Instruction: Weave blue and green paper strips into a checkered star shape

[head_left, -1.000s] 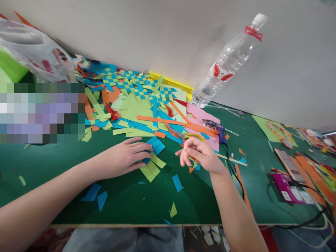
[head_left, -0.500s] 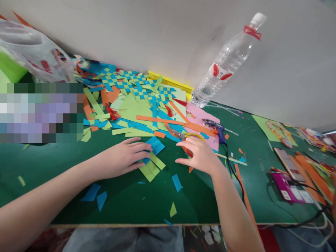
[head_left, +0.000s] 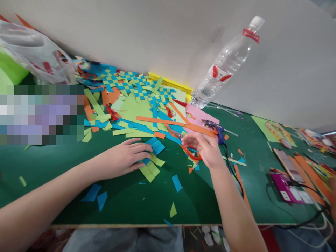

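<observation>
My left hand [head_left: 126, 156] lies palm down on a small woven piece of blue and green paper strips [head_left: 156, 145], its fingers spread and pressing it to the table. Green strip ends stick out of the woven piece toward me. My right hand [head_left: 204, 148] hovers turned on its side, fingers stretched out and thumb on top, with nothing seen in it. Under and beside it lie scissors with orange handles [head_left: 191, 154], partly covered by the hand. A loose blue paper scrap [head_left: 176, 183] rests between the two hands, nearer the table edge.
Several woven strips [head_left: 126, 82], orange strips and red tassels cover the table's back. A glue gun [head_left: 222, 132] with a black cable lies right of my right hand. Behind stands a plastic bottle [head_left: 223, 66]. A phone [head_left: 288, 164] and purple box [head_left: 287, 187] lie right.
My right hand has turned onto its side and rotated over the scissors, uncovering more of the orange handle. One green strip end now bends upward. My left hand has stayed in place.
</observation>
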The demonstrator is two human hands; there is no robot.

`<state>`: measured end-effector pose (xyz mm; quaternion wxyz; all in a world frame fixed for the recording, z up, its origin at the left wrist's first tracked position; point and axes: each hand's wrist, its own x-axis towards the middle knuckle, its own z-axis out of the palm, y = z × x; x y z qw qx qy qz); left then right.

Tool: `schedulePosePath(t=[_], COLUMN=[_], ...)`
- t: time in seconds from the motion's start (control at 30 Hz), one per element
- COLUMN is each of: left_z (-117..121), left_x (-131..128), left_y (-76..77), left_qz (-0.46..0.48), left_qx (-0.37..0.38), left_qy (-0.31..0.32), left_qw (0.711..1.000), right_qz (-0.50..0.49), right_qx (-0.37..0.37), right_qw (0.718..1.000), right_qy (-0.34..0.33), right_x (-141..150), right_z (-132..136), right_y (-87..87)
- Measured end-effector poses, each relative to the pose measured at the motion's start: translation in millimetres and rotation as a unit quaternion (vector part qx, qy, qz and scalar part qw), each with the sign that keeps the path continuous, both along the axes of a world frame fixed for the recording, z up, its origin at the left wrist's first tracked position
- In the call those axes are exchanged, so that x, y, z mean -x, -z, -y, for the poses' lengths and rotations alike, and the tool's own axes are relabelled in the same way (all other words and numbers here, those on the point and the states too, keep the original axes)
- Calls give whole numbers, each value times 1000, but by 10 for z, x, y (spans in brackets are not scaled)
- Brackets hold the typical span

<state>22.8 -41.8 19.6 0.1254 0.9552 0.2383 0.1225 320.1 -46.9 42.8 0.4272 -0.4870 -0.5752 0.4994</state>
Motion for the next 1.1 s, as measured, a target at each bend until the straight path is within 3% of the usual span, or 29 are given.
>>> schedulePosePath(t=[0.1, 0.2, 0.27, 0.33, 0.4, 0.47, 0.57, 0.63, 0.8, 1.0, 1.1], left_z=[0, 2, 2, 2, 1, 1, 3, 3, -17, -28, -19], left_x=[-3, -5, -5, -3, 1, 3, 4, 3, 6, 4, -1], left_y=[2, 2, 3, 7, 17, 28, 43, 49, 60, 50, 31], left_qz=[-5, -22, -24, -16, -5, -2, -8, -9, -22, -24, -26], left_qx=[1, -2, -4, -2, 0, -1, -9, -13, -17, -27, -38], left_qy=[2, 2, 0, 0, 0, 1, 0, 0, 3, 8, 7], left_qw=[1000, 1000, 1000, 1000, 1000, 1000, 1000, 1000, 1000, 999, 999], right_qz=[-61, -67, -11, 114, 270, 387, 456, 463, 442, 455, 453], right_qx=[57, 54, 20, -33, -112, -214, -325, -356, -374, -327, -350], right_qw=[995, 994, 999, 993, 956, 893, 820, 800, 807, 820, 817], right_qy=[-55, -71, -48, -11, 35, 79, 119, 136, 113, 116, 69], right_x=[3, -12, -16, -9, 6, 24, 41, 46, 49, 7, 22], right_z=[-5, -3, 3, 13, 21, 21, 6, -5, 8, 22, 10], right_y=[29, 38, 36, 38, 50, 72, 95, 95, 104, 186, 155])
